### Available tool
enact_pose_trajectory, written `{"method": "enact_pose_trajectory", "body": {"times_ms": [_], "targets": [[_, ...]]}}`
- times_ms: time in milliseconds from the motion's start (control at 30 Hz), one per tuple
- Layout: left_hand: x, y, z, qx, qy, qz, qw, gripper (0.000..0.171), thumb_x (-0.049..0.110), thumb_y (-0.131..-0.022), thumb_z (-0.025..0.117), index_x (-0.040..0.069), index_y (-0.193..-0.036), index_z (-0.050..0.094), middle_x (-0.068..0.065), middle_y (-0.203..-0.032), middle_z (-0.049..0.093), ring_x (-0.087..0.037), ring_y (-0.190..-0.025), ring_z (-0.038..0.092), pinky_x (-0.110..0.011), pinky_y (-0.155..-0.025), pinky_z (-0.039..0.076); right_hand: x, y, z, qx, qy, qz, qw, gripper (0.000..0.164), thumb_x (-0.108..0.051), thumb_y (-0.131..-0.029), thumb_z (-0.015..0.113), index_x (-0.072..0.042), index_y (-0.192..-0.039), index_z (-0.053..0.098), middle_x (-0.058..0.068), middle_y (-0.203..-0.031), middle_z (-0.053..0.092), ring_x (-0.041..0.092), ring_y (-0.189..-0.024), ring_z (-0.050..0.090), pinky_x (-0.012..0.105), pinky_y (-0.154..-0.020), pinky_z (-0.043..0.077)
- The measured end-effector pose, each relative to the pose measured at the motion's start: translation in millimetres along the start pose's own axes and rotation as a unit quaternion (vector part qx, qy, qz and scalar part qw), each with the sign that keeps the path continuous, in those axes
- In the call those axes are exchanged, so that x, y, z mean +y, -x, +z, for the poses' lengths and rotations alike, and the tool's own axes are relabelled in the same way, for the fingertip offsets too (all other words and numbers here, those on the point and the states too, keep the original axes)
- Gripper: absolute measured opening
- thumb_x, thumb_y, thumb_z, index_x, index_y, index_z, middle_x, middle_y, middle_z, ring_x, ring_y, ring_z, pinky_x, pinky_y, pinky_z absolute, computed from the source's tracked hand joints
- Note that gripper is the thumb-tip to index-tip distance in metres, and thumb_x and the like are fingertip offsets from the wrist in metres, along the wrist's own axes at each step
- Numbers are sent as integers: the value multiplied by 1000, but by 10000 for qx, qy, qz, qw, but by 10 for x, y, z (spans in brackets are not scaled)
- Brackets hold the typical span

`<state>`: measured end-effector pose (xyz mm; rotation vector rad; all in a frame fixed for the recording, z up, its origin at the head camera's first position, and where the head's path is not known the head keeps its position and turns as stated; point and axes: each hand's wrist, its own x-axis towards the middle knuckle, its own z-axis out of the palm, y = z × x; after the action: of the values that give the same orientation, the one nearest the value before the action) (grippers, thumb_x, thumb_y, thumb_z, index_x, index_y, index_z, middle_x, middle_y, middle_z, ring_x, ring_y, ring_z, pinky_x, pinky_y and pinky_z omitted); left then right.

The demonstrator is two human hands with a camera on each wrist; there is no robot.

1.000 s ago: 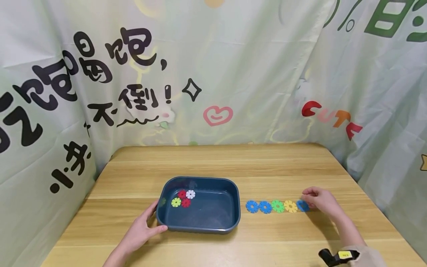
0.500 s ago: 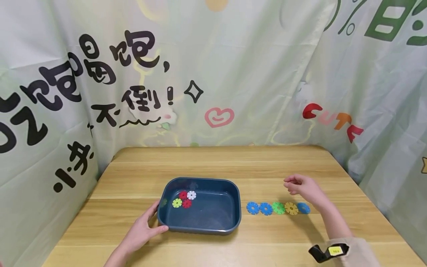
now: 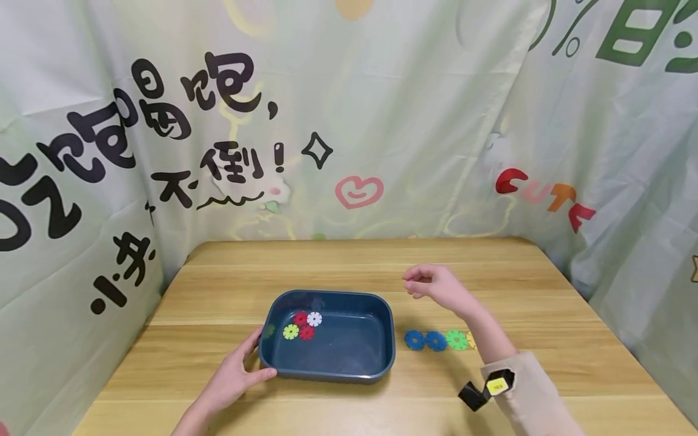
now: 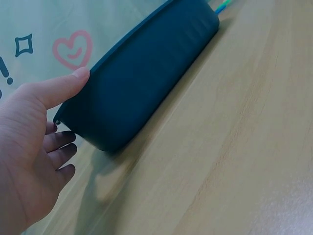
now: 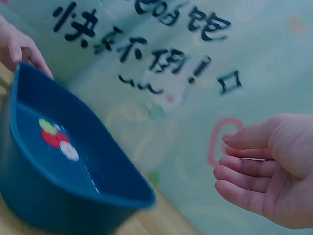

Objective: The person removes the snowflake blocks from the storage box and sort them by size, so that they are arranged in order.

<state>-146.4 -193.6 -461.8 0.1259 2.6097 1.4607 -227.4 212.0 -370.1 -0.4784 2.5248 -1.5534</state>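
Note:
My left hand (image 3: pixel 231 376) grips the left end of a dark blue plastic tub (image 3: pixel 389 339), thumb at its near corner and fingers round the side. In the left wrist view, the thumb (image 4: pixel 73 84) lies against the tub's wall. Inside sit a yellow-green notched disc (image 3: pixel 291 332), a white one (image 3: pixel 314 319) and two red ones (image 3: pixel 307 333). My right hand (image 3: pixel 444 287) is raised above the table, right of the tub's far corner. Its fingers are loosely bent with nothing between them, as the right wrist view shows.
Right of the tub, a row of notched discs lies on the wooden table (image 3: pixel 349 260): two blue (image 3: pixel 414 340), a green (image 3: pixel 456 340) and a partly covered yellow (image 3: pixel 472 341). My right forearm hides the row's end. A printed curtain (image 3: pixel 414 121) hangs behind.
My right hand has let go of the blue disc at the row's right end, then risen and moved left towards the tub. My left hand stays on the tub.

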Motion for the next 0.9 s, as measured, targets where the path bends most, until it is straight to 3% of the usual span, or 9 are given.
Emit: {"method": "enact_pose_trajectory", "body": {"times_ms": [200,367,600,900], "targets": [[-7,6,6,-8,2,-26,10000,88,33,-76,76,8,-146,28,-21,-144,34,-43,-131,28,-67,-98,23,-234,-169,320,-501,-52,-235,9985,27,-12,-90,61,6,-110,60,16,-95,62,29,-84,63,37,-74,54],[0,9,5,13,-51,-43,10000,88,34,-76,76,8,-146,28,-22,-143,35,-44,-130,29,-67,-97,24,-354,-324,592,-878,-153,-294,9956,26,-13,-89,63,4,-109,61,9,-92,64,36,-88,62,43,-76,53],[10,11,15,6,3,-17,10000,87,33,-77,75,8,-146,28,-21,-144,34,-42,-131,30,-67,-97,24,-377,-499,898,-1165,-508,-62,9919,28,-11,-88,63,5,-111,61,11,-92,65,25,-81,65,40,-75,54],[14,20,12,18,-17,-41,10000,87,33,-77,75,7,-145,28,-22,-144,34,-43,-131,28,-68,-96,23,-307,-677,1248,-1255,-533,294,9902,26,-12,-87,65,3,-109,63,7,-90,65,34,-87,63,33,-71,55]]}}
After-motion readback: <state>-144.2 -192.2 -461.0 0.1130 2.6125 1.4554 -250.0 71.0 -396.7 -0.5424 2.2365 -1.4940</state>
